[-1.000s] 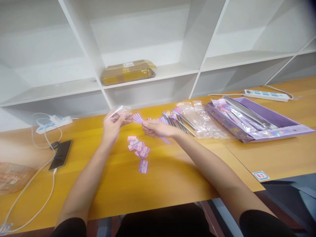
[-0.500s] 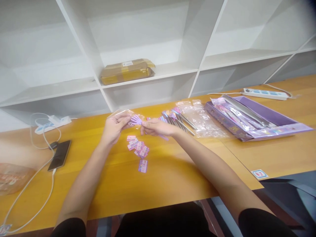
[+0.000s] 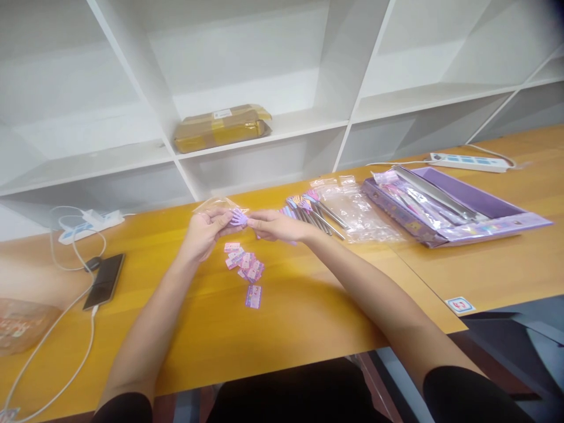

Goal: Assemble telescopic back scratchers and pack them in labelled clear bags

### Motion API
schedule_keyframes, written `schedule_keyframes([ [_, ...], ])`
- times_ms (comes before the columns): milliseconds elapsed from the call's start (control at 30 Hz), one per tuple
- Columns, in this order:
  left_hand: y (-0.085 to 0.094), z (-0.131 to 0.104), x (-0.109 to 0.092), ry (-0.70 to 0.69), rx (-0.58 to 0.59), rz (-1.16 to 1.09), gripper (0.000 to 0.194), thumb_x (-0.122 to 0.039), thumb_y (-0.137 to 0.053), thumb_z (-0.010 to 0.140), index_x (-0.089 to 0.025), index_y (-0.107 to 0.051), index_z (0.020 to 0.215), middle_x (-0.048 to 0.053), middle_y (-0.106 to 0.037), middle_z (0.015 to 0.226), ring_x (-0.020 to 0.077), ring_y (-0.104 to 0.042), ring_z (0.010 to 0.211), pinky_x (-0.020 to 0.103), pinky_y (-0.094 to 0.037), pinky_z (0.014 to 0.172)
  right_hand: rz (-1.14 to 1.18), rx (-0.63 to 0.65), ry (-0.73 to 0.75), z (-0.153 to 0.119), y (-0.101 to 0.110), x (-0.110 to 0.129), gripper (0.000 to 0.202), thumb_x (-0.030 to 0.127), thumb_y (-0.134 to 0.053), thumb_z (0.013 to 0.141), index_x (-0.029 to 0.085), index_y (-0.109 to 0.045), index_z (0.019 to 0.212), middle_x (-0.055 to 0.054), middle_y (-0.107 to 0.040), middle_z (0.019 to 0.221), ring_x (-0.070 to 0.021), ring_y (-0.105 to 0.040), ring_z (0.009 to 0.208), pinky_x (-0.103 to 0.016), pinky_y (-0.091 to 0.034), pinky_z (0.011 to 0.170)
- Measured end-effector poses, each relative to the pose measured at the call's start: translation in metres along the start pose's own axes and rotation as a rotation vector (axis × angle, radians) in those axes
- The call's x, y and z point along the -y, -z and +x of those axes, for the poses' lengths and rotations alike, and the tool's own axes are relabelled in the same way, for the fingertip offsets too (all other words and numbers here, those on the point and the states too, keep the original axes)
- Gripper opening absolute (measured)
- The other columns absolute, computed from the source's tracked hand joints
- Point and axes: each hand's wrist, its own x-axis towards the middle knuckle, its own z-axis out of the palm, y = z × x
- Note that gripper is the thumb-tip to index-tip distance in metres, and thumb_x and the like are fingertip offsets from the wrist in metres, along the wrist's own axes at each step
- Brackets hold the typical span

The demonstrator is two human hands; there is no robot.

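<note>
My left hand (image 3: pixel 203 235) pinches a clear plastic bag (image 3: pixel 215 204) at the middle of the table. Between my hands is a purple hand-shaped piece (image 3: pixel 238 217), partly at the bag's mouth. My right hand (image 3: pixel 275 226) grips this purple piece from the right, its fingers pressed together. Below my hands lies a loose pile of small pink and purple cards (image 3: pixel 247 264), with one card (image 3: pixel 253 296) a little apart. Right of my right hand are several metal rods with colourful hand-shaped ends (image 3: pixel 308 205).
Flat clear bags (image 3: pixel 365 217) lie beside the rods, then an open purple box (image 3: pixel 497 208) with packaged items. Power strips (image 3: pixel 469 163), a phone (image 3: pixel 104 282) and cables are at the sides. A taped parcel (image 3: pixel 222 128) sits on the shelf.
The purple piece and my right hand have moved slightly left, closer to my left hand and the bag. The whole view has shifted a little.
</note>
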Motion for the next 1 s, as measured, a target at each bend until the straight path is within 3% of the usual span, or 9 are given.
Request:
schedule_keyframes([
  [133, -0.003, 0.000, 0.007, 0.020, 0.032, -0.010, 0.051, -0.053, -0.104, 0.072, -0.012, -0.082, 0.094, 0.017, -0.086, 0.101, 0.0351, -0.086, 0.101, 0.053, -0.073, 0.100, 0.000, -0.022, -0.009, 0.001, -0.002, -0.001, 0.032, 0.048, -0.060, 0.115, 0.018, -0.063, 0.125, 0.011, -0.034, 0.069, -0.0077, -0.024, 0.053, -0.023, -0.019, 0.047],
  [267, -0.013, -0.002, 0.016, 0.053, 0.069, -0.028, 0.053, -0.053, -0.104, 0.072, -0.013, -0.081, 0.098, 0.017, -0.087, 0.104, 0.0360, -0.086, 0.104, 0.054, -0.072, 0.102, 0.010, -0.064, -0.010, 0.004, -0.004, -0.005, 0.045, 0.050, -0.062, 0.114, 0.017, -0.059, 0.144, 0.011, -0.039, 0.069, -0.0082, -0.027, 0.053, -0.022, -0.021, 0.048],
  [367, -0.014, 0.000, 0.017, 0.033, 0.022, -0.034, 0.055, -0.055, -0.104, 0.071, -0.013, -0.081, 0.098, 0.016, -0.087, 0.103, 0.0355, -0.086, 0.104, 0.053, -0.072, 0.101, -0.039, -0.106, 0.003, 0.005, -0.003, -0.006, 0.053, 0.053, -0.064, 0.112, 0.017, -0.055, 0.150, 0.011, -0.043, 0.067, -0.0091, -0.034, 0.054, -0.022, -0.028, 0.050],
  [433, -0.008, 0.003, 0.013, -0.004, -0.048, -0.036, 0.056, -0.055, -0.105, 0.070, -0.012, -0.080, 0.096, 0.017, -0.086, 0.102, 0.0339, -0.086, 0.102, 0.050, -0.072, 0.101, -0.124, -0.126, -0.002, 0.004, 0.000, -0.004, 0.047, 0.051, -0.063, 0.113, 0.016, -0.059, 0.143, 0.010, -0.048, 0.066, -0.0096, -0.041, 0.055, -0.022, -0.035, 0.054],
  [500, 0.003, 0.005, 0.005, -0.055, -0.124, -0.039, 0.056, -0.055, -0.105, 0.070, -0.011, -0.079, 0.095, 0.017, -0.086, 0.101, 0.0315, -0.087, 0.100, 0.047, -0.073, 0.100, -0.222, -0.137, -0.035, 0.002, 0.004, -0.001, 0.036, 0.049, -0.060, 0.113, 0.015, -0.066, 0.124, 0.006, -0.056, 0.069, -0.0099, -0.049, 0.059, -0.021, -0.041, 0.057],
  [600, 0.020, 0.007, -0.007, -0.123, -0.197, -0.044, 0.054, -0.054, -0.104, 0.071, -0.012, -0.080, 0.095, 0.016, -0.087, 0.100, 0.0290, -0.086, 0.100, 0.042, -0.073, 0.097, -0.318, -0.178, -0.066, 0.000, 0.007, 0.004, 0.042, 0.053, -0.056, 0.114, 0.016, -0.069, 0.100, -0.001, -0.065, 0.076, -0.0121, -0.060, 0.067, -0.021, -0.044, 0.058],
  [733, 0.029, 0.007, -0.011, -0.138, -0.211, -0.055, 0.053, -0.053, -0.103, 0.074, -0.011, -0.080, 0.097, 0.016, -0.087, 0.101, 0.0289, -0.086, 0.102, 0.044, -0.072, 0.100, -0.351, -0.214, -0.043, -0.002, 0.004, 0.011, 0.043, 0.052, -0.055, 0.113, 0.017, -0.070, 0.094, -0.003, -0.068, 0.077, -0.0136, -0.063, 0.069, -0.022, -0.047, 0.058],
  [1000, 0.019, 0.007, -0.001, -0.091, -0.218, -0.155, 0.053, -0.047, -0.108, 0.067, -0.013, -0.080, 0.096, 0.010, -0.086, 0.098, 0.0235, -0.085, 0.094, 0.045, -0.072, 0.102, -0.335, -0.238, -0.035, -0.001, 0.003, 0.011, 0.041, 0.050, -0.058, 0.111, 0.017, -0.075, 0.095, -0.001, -0.067, 0.071, -0.0129, -0.063, 0.062, -0.022, -0.045, 0.054],
])
